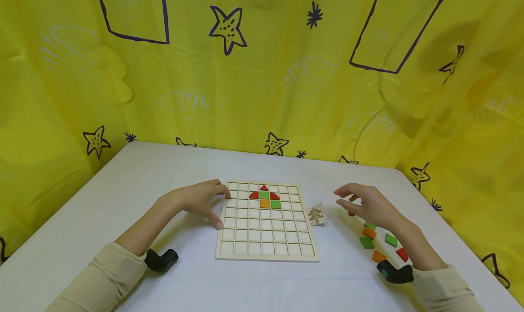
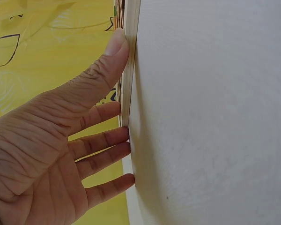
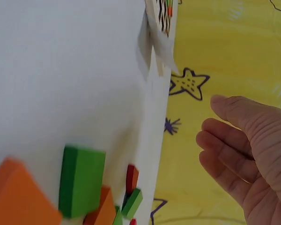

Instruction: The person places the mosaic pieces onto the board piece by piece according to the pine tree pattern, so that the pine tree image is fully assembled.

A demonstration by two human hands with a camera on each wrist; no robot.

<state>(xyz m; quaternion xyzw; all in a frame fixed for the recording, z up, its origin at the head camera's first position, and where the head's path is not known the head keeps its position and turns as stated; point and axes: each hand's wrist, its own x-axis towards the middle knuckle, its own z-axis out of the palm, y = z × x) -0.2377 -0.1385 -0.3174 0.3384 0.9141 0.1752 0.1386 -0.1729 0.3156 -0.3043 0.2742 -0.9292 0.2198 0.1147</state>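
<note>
A pale wooden grid board [image 1: 241,234] lies on the table. In its upper middle cells sit a red triangle [image 1: 264,188], a green square [image 1: 264,195] between two red rounded pieces [image 1: 254,195], an orange square [image 1: 264,203] and another green square [image 1: 276,204]. My left hand [image 1: 204,200] rests at the board's left side, thumb and fingertips touching its edge [image 2: 129,70]. To the right, my right hand [image 1: 368,205] hovers above the table with loosely bent fingers. Nothing shows between its thumb and fingers in the right wrist view.
Several loose red, green and orange pieces [image 1: 390,239] lie below and beside the right hand. A small patterned card [image 1: 317,214] sits against the board's right edge. A yellow printed curtain [image 1: 254,84] surrounds the white table [image 1: 184,284]. Each wrist wears a black device [image 1: 161,260].
</note>
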